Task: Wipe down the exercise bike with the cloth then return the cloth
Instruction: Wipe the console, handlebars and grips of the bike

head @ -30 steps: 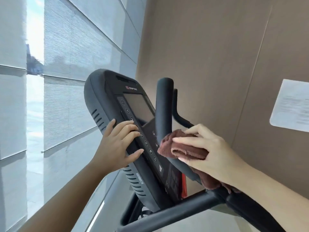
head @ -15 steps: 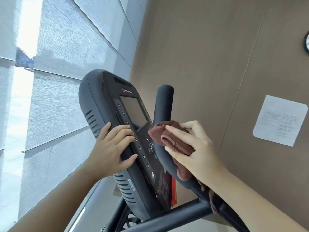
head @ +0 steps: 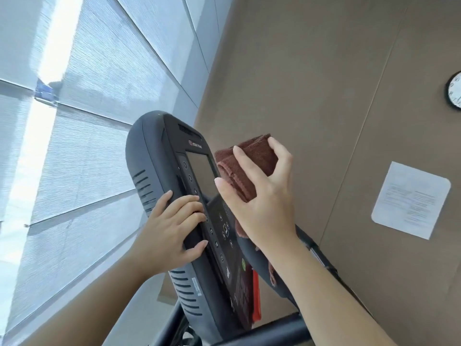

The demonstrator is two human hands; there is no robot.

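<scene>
Your right hand [head: 264,203] grips the brown cloth [head: 252,153], fingers spread and curled over it, clamping it round the top end of the handlebar [head: 252,255], just beside the screen's right edge; your left hand [head: 169,233] holds the left edge of the console [head: 154,151], fingers together and bent over the button column, thumb lower on that edge; a paper sheet [head: 411,199] and clock [head: 455,92] hang on the wall.

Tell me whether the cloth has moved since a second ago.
Yes. The right hand has carried the cloth up the handlebar, from beside the lower half of the console to level with its screen.
</scene>
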